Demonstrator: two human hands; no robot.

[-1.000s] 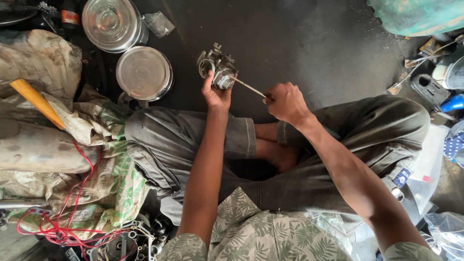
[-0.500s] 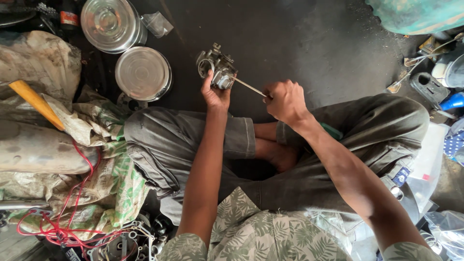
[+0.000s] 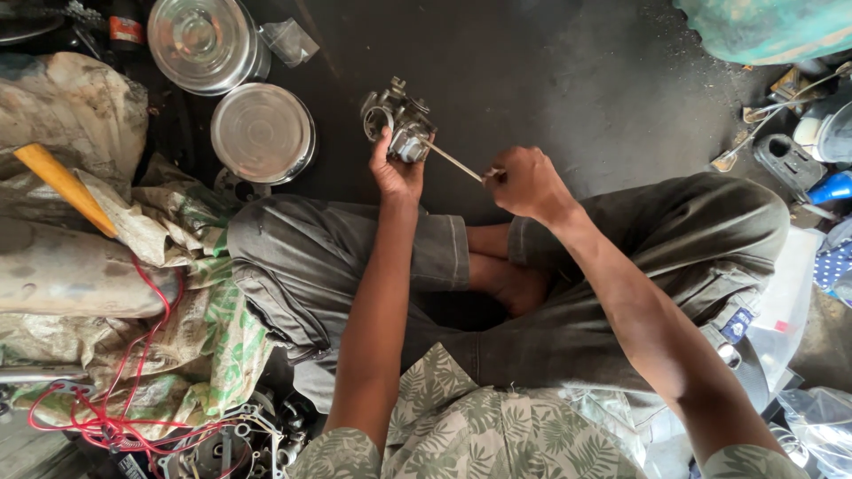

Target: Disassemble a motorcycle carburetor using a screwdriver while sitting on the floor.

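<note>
Barely any change: left hand (image 3: 397,173) still clamped on grimy grey metal carburettor (image 3: 399,124), right hand (image 3: 528,182) still pinching thin steel screwdriver (image 3: 454,161), so work mid-turn probably.

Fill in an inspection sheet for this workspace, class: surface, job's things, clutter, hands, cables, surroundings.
Surface: dark, stained floor.
Job's things: small metal engine part; thin screwdriver with its tip in the part.
Clutter: two round metal lids, crumpled sacks, wooden handle.
Hands: left hand grips the part; right hand grips the screwdriver.
Cables: red wire looped over the sacks.
Surroundings: tools and containers at the right edge; person sits cross-legged.
</note>
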